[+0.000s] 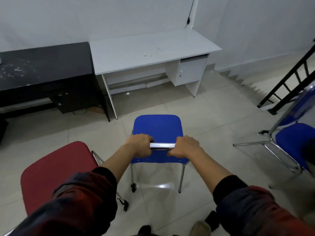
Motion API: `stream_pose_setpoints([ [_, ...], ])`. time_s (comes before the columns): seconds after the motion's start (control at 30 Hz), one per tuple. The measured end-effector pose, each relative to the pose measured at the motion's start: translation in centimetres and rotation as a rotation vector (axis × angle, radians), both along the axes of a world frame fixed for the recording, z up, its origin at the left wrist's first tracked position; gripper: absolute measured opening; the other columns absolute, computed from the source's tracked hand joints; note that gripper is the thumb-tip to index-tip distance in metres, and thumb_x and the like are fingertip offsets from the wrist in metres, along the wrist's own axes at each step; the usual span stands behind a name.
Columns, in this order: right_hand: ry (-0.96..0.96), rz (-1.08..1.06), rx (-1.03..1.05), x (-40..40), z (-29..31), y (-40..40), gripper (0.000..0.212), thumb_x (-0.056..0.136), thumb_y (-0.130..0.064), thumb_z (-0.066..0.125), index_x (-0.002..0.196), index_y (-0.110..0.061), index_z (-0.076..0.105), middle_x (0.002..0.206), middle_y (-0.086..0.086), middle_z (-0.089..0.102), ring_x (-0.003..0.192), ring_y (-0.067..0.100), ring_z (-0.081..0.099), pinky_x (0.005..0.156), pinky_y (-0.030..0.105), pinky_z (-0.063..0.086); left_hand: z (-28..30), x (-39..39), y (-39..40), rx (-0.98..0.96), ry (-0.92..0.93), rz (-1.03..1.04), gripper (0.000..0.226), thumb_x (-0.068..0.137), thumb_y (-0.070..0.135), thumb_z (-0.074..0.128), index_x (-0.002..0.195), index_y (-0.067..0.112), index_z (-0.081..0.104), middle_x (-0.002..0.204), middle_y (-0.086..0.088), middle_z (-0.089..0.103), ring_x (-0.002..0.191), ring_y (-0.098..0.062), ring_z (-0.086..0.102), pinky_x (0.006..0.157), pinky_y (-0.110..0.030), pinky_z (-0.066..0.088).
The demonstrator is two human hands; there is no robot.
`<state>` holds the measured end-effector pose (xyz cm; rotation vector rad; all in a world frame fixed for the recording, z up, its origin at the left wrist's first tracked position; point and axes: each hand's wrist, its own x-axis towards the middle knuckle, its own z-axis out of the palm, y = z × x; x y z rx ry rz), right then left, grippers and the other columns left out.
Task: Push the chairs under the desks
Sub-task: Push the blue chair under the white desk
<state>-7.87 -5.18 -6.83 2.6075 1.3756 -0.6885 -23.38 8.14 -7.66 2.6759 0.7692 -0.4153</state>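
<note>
A blue chair point(157, 126) with chrome legs stands on the tiled floor in front of me, its seat facing the white desk point(153, 50) by the far wall. My left hand point(140, 147) and my right hand point(185, 148) both grip the chrome top bar of its backrest, side by side. The chair sits a short way out from the desk's open knee space. A black desk point(44, 65) adjoins the white one on the left.
A red chair point(58, 172) stands close at my lower left. Another blue chair point(293, 138) leans tilted at the right. A black stair railing point(289, 82) and a stairwell drop lie at the far right. A small cabinet point(190, 71) hangs under the white desk's right side.
</note>
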Motion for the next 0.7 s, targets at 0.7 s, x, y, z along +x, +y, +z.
stream_pose_setpoints([
  [0.7,-0.057,0.204,0.292,9.5,0.9,1.9,0.026,0.081,-0.033,0.063,0.105,-0.029,0.071,0.089,-0.006,0.070,0.072,0.017,0.059,0.062,0.025,0.043,0.5,7.5,1.4,0.074,-0.088,0.048,0.033,0.089,0.023,0.057,0.121,0.024,0.064,0.097,0.002,0.067,0.080,-0.015,0.062,0.071,-0.029,0.055],
])
